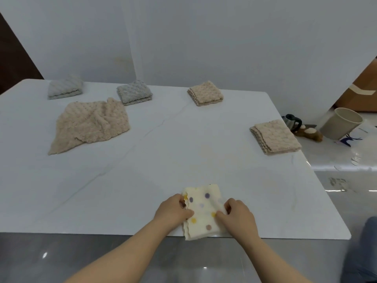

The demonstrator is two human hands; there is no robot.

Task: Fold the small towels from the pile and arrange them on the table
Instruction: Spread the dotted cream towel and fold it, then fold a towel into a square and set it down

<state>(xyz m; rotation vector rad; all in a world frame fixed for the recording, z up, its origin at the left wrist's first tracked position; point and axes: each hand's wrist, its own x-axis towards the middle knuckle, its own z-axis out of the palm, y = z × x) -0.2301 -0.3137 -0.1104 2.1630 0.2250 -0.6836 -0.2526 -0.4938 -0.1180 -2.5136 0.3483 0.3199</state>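
The left hand (173, 211) and right hand (238, 217) pinch with curled fingers the two sides of the soft cream dotted towel (203, 211), folded, at the near edge of the smooth white table (183, 156). Farther left, a fluffy beige towel (89, 123) lies crumpled. Four bumpy folded towels (205, 92) sit apart behind and on the right.

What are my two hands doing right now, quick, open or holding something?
Left hand: pinches the left edge of the dotted towel.
Right hand: grips the same towel's right edge.
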